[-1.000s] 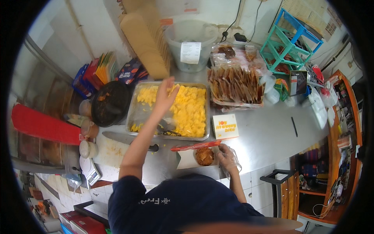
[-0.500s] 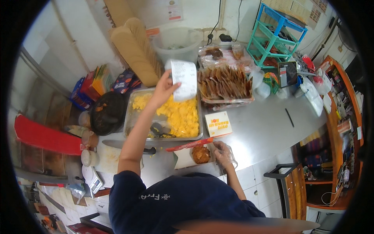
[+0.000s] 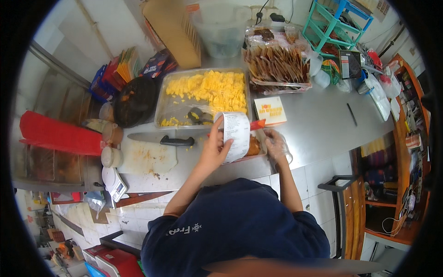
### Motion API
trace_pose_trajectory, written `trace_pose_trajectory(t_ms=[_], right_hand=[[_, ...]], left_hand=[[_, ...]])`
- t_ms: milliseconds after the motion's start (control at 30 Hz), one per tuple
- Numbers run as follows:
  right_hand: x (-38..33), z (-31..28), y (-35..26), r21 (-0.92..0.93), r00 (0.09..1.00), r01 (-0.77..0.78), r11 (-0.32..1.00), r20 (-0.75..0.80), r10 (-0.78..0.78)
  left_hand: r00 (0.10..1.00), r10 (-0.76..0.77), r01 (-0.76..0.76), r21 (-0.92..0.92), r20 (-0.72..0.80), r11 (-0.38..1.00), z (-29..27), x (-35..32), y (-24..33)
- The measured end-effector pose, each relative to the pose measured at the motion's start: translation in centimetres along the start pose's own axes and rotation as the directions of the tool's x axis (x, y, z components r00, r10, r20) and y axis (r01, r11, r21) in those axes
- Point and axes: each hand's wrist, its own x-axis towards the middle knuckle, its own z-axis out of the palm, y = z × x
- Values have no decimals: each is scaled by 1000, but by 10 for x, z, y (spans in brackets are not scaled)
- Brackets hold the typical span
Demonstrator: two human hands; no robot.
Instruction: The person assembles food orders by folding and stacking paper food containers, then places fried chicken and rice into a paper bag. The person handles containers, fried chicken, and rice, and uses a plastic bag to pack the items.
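Observation:
My left hand (image 3: 213, 148) pinches a long white printed receipt (image 3: 237, 138), which curls over an open paper food box. Behind the receipt shows part of a browned fried piece of food (image 3: 254, 146) in that box, and a red strip (image 3: 257, 124) runs along the box's far edge. The receipt hides most of the box. My right hand (image 3: 276, 145), in a clear plastic glove, has its fingers closed on the box's right edge. Just beyond stands a closed white box with orange lettering (image 3: 270, 111).
Scrambled egg fills much of a metal tray (image 3: 161, 99) holding a black scoop (image 3: 198, 115). A knife (image 3: 177, 141) lies across a cutting board (image 3: 150, 159) at left, near a black pan (image 3: 134, 104) and scale (image 3: 113, 183). Brown sachets (image 3: 277, 64) and a black pen (image 3: 352, 114) lie right.
My left hand has brought the receipt down from above the egg tray to over the food box, uncovering the knife and cutting board. My right hand stays at the box's edge.

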Motion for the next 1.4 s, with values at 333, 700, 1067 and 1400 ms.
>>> trace_pose_trajectory(t_ms=[333,700,1067,1400], right_hand=[[-14,3,-19,110,999,-43,993,-4,44],[-23,-6,-32,73,983,-8,997,-183,21],[-36,-23,75,-94,841,-131,987,-538,60],[-43,-20,16,-330,892,-71,941,-443,-88]], left_hand=[[998,34,-34,-2,-59,999,9,-32,-36],[966,130,-94,162,-225,982,-15,-62,-35],[930,198,-102,303,-308,948,-89,-1,-21],[715,649,-116,871,-260,477,-268,307,85]])
